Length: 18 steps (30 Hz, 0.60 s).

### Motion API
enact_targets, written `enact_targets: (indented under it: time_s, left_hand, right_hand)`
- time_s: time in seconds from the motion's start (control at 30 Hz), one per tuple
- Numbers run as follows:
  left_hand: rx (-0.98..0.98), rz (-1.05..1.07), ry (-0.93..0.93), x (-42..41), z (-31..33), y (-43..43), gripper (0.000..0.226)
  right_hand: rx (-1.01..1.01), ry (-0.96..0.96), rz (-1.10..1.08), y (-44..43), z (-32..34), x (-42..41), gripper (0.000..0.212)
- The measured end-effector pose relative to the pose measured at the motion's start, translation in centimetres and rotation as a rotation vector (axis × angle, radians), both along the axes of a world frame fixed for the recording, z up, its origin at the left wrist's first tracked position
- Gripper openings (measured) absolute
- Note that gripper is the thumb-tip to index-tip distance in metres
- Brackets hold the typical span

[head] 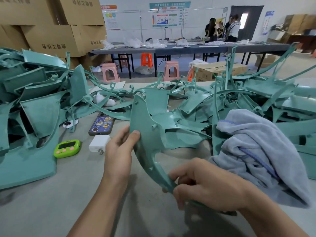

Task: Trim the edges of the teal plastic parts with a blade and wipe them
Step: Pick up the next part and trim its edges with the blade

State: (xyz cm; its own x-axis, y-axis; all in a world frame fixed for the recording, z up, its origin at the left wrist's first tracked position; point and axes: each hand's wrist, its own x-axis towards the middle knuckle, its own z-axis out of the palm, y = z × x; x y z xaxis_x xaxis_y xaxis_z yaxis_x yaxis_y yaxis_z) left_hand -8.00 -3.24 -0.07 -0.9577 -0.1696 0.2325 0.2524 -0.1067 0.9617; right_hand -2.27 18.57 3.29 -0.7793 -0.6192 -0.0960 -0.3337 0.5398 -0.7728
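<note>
Phone (pixel 101 124) in dark patterned case flat on grey tabletop (pixel 51 211). White charger plug (pixel 99 143) just beside its near end, green timer (pixel 67 148) left of plug. Stacked cardboard boxes (pixel 51 38) far left. Pink stools (pixel 110 72), orange stool (pixel 146 59) by long dark table (pixel 188 48); people (pixel 222 29) standing behind it.

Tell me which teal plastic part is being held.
The curved teal panel in the middle: left hand grips its side, right hand its lower tip. The other teal parts lie piled.
</note>
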Motion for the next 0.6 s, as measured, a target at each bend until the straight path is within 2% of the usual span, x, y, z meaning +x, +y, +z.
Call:
enact_targets:
  time_s: [0.07, 0.17, 0.33, 0.4, 0.53, 0.6]
  left_hand:
    - [0.045, 0.073, -0.082, -0.3, 0.1, -0.5, 0.015]
    - [0.089, 0.255, -0.153, -1.2, 0.2, -1.7, 0.022]
    - [0.079, 0.363, -0.144, -2.1, -0.4, -2.3, 0.032]
    - [0.030, 0.351, -0.148, -2.3, -0.6, -2.1, 0.030]
    - [-0.065, 0.325, -0.167, -2.1, -0.8, -2.0, 0.039]
    - [-0.017, 0.327, -0.175, -1.7, -0.8, -1.8, 0.038]
  right_hand:
    - [0.003, -0.042, -0.064, 0.1, -0.5, 0.0, 0.012]
    - [0.110, 0.170, -0.254, 0.5, -1.1, -0.5, 0.008]
    - [-0.079, 0.350, -0.582, 0.7, -1.8, -0.9, 0.012]
    - [-0.091, 0.390, -0.602, 0.2, -2.3, -0.9, 0.014]
    - [-0.103, 0.427, -0.597, -0.8, -3.7, -0.9, 0.042]
    - [-0.148, 0.459, -0.610, -1.0, -4.2, -1.1, 0.046]
